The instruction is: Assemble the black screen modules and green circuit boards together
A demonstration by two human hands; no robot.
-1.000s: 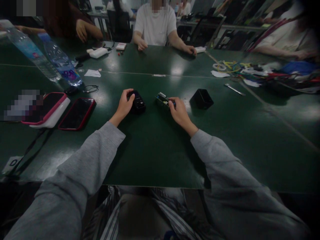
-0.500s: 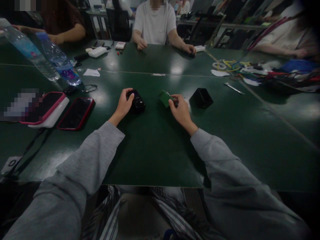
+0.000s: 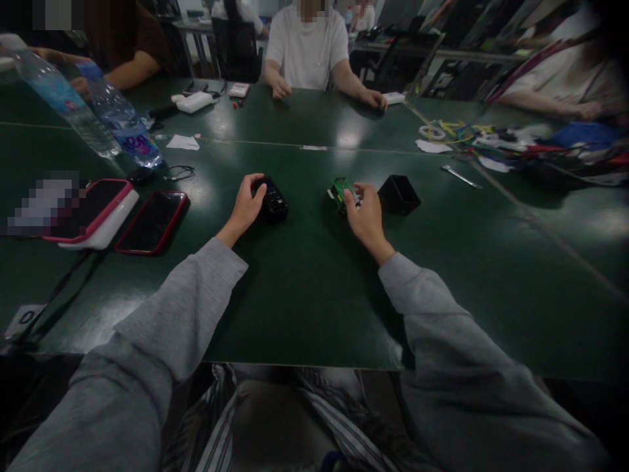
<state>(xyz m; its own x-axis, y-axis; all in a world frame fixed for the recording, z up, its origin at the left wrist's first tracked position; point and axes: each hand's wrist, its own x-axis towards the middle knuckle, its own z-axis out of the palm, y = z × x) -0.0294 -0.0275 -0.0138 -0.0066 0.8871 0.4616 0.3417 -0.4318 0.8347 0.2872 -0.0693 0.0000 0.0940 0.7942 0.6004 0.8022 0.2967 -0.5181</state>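
Dark green and glossy, the counter (image 3: 304,308) fills most of the head view, with ceiling lights reflected on it and other people seated along its far edge at the top of the frame. Just left of the middle, the left hand (image 3: 244,208) rests on a small black device (image 3: 272,200) lying flat on the counter, its grip curled over the device's near left end with the thumb on top. Just right of the middle, the right hand (image 3: 364,215) pinches a small green circuit board (image 3: 339,191) between thumb and fingertips, the board held tilted just above the counter. A black box-like case (image 3: 398,195) sits on the counter just right of that hand, close to the knuckles. At the left of the frame lie a red-edged phone (image 3: 152,221) and a pink-edged device (image 3: 95,213) side by side, with two water bottles (image 3: 122,124) standing toward the upper left. A tangle of coloured wires (image 3: 496,141) lies at the upper right. Compared with half a second ago, the right hand has shifted slightly rightward and the board has turned, now showing a narrower face; a second ago it lay lower, near the counter. The left hand and black device have stayed where they were.
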